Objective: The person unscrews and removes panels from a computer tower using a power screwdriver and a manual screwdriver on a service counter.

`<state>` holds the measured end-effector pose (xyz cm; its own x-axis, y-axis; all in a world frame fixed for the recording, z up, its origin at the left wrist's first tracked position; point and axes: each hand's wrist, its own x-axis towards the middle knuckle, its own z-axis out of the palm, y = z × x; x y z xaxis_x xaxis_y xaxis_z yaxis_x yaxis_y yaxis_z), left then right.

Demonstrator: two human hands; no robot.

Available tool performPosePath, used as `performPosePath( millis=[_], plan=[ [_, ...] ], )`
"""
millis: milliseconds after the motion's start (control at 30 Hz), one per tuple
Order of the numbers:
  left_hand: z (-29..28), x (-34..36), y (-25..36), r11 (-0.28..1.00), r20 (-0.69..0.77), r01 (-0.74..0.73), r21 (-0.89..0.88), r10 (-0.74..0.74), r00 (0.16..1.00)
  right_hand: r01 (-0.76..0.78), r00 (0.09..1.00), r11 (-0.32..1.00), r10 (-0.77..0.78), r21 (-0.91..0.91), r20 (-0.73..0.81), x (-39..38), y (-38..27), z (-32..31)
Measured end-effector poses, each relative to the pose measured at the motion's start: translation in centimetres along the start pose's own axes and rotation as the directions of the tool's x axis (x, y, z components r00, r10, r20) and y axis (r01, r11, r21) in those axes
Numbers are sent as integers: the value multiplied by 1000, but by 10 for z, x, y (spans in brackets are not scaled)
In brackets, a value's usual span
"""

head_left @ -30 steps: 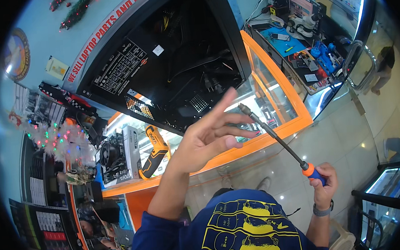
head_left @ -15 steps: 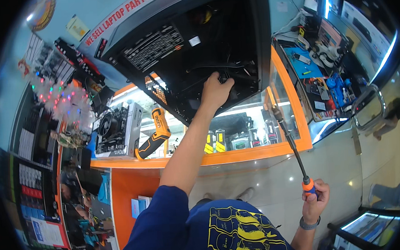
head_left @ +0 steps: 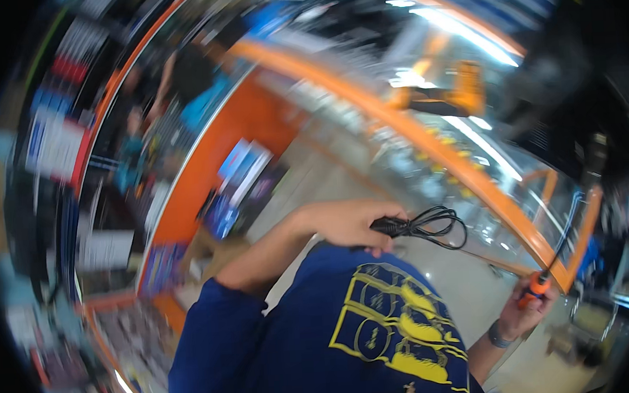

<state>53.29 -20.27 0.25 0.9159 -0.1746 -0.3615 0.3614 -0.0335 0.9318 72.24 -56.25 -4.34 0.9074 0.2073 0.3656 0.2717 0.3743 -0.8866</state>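
My left hand (head_left: 356, 221) is closed on a black coiled cable (head_left: 437, 225) with a plug-like end, held low in front of my blue shirt. At the lower right, my right hand (head_left: 521, 305) grips the orange and blue handle of a long-shafted screwdriver (head_left: 535, 289), whose shaft angles up to the right past the orange-framed glass display case (head_left: 541, 244). The dark computer case (head_left: 557, 88) at the upper right is blurred. On the glass case is a yellow and black tool (head_left: 466, 85).
An orange shelf unit (head_left: 186, 211) with boxes (head_left: 244, 168) stands to the left, beside dark racks of packaged goods (head_left: 79, 52). Blurred figures or objects show in a glass or reflection at the upper left. Pale tiled floor (head_left: 305, 161) lies between the counters.
My left hand has come down out of the computer case and now holds the cable. The view has swung left and blurred; the screwdriver stays in my right hand.
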Motion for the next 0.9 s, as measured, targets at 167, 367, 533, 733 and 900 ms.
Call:
performPosePath(
  millis=[167,367,533,733,900],
  plan=[
    [-11,-177,-222,831,-396,155,-535,-408,823,-145,920,989,130,13,371,-18,-6,103],
    [37,-352,-511,405,-533,-482,-777,-831,161,-258,774,966,217,-16,594,-95,12,241],
    [31,-471,-633,292,-408,-865,-408,-906,-113,-314,709,944,307,-105,636,-175,6,355],
    [14,-555,-654,298,-438,-887,-352,-890,-125,-260,568,940,333,-220,753,-211,-16,393],
    [76,-514,-656,279,-363,-525,-804,-930,61,-339,539,902,418,-266,731,-220,-36,379]
  ],
)
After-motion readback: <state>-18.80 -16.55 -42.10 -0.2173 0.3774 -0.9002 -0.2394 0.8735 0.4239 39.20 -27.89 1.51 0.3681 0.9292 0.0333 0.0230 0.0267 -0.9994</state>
